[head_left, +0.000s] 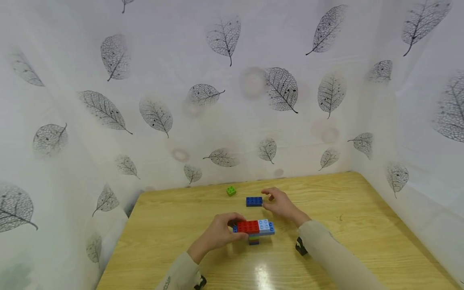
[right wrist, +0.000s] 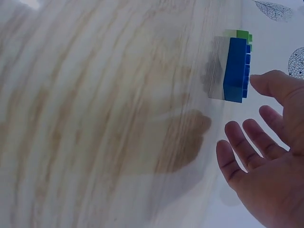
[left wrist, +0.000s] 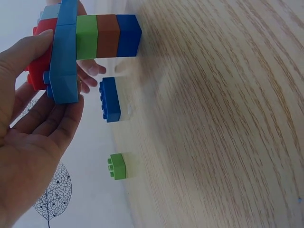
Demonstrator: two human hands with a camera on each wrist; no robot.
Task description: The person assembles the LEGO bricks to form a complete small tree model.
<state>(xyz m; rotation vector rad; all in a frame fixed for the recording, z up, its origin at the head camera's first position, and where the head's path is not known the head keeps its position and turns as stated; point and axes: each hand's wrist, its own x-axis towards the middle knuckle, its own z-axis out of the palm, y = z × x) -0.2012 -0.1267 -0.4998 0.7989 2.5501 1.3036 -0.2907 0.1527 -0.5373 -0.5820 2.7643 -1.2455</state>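
Two hands show in the head view I work from: the left hand grips one end of the brick assembly over the table, thumb on the near side, fingers on the far side. Beyond it lie a dark blue brick and a small green brick; the right hand is just beside the dark blue one. On the left wrist view I see that thumb pressing the red brick, with a column jutting from the bar's underside; I can't tell whether its foot meets the table. I judge everything light, stiff plastic, smooth but hardly fragile; the stud joints are the weak spots, so I'd hold the assembly across the red brick and bar together, never twisting the column. On the right wrist view the fingers are loose, spread and grasping nothing, the thumb tip near the dark blue brick's studs; contact I can't confirm. I'd take that brick by its flat side walls.
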